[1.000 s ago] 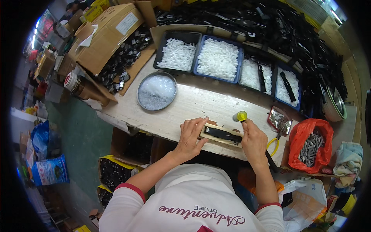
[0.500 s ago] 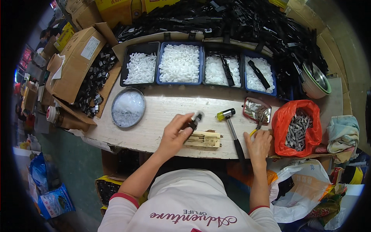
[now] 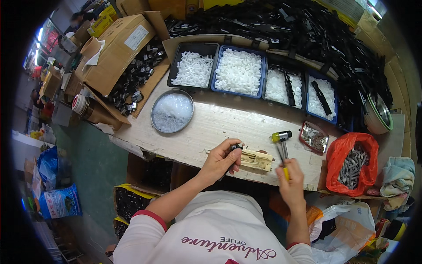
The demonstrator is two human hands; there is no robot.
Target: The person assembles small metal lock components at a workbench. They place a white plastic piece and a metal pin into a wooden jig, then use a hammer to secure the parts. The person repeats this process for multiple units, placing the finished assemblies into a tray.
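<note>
A bare strip of the wooden tabletop [image 3: 206,132] is left open between the round metal dish [image 3: 172,111] and the small hammer [image 3: 281,145]; behind it the room is closed off by a row of trays [image 3: 239,70] of white parts. At the near edge, a pale wooden jig [image 3: 256,159] is seen, with a small black part [image 3: 238,147] at its left end. That part is pinched by the left hand [image 3: 221,160] (fingers curled, thumb against it). The hammer's handle is gripped by the right hand [image 3: 291,181], just right of the jig, beside an orange bag [image 3: 354,165].
</note>
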